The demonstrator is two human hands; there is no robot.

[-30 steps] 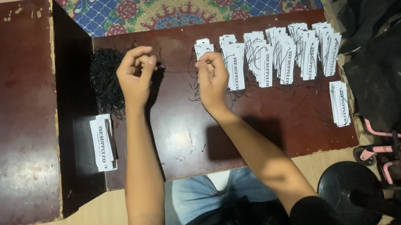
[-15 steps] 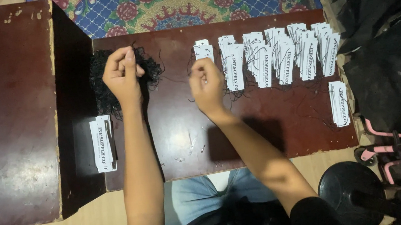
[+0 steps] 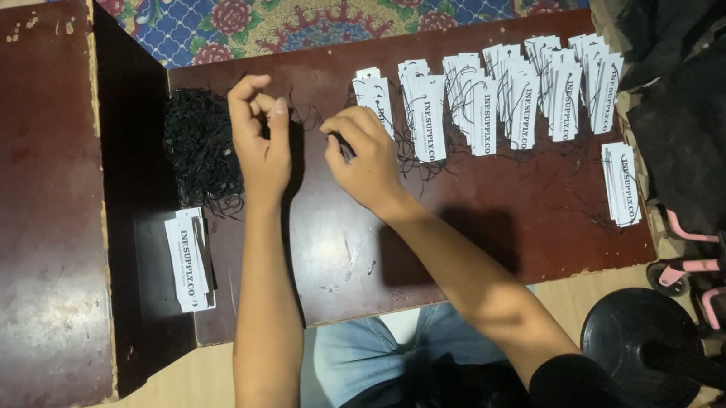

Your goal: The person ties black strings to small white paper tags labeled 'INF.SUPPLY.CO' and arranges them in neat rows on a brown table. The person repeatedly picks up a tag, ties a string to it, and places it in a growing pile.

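My left hand [image 3: 260,143] is over the low dark table [image 3: 477,246], its fingertips pinched on a thin black string [image 3: 305,115] just right of a heap of black strings [image 3: 197,145]. My right hand [image 3: 364,156] is close beside it with thumb and forefinger pinched on the same string's other end. Just beyond my right fingers lies the nearest white paper tag [image 3: 373,93], the first in a row of white tags with strings attached [image 3: 505,92].
A small stack of white tags [image 3: 189,260] lies at the table's left edge and another stack [image 3: 622,183] at its right edge. A larger brown table [image 3: 13,207] stands to the left. Dark bags [image 3: 707,101], a round black stool [image 3: 633,337] and a patterned rug [image 3: 331,2] surround the table.
My left hand went left onto the string heap and has come back to the right with its fingers pinched. My right hand drifted slightly left and toward me.
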